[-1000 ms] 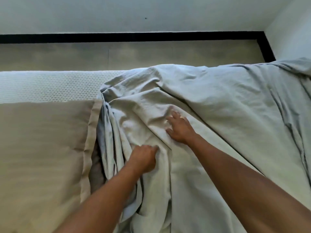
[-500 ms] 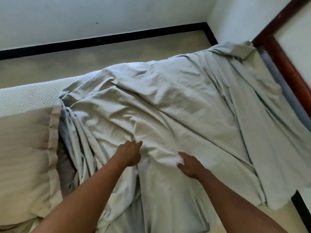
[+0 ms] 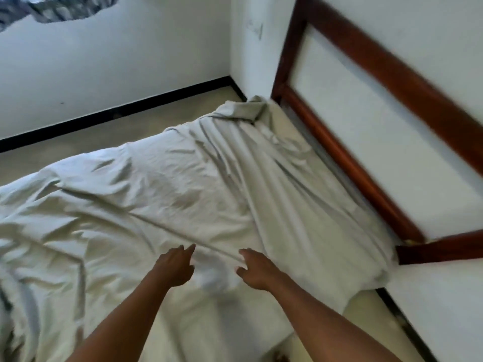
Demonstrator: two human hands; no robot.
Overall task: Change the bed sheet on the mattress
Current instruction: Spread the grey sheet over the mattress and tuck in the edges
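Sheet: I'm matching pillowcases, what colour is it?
The sheet is plain pale grey, best seen in the head view.

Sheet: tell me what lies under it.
The sheet covers nearly everything beneath it. Only a pale strip, probably the mattress, shows beside the wooden frame; the rest is hidden.

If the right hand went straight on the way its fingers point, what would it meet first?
The bed sheet: the right hand points forward and left, low over it, and the long raised fold lies just beyond its fingertips. Whether the fingers touch the fabric is unclear.
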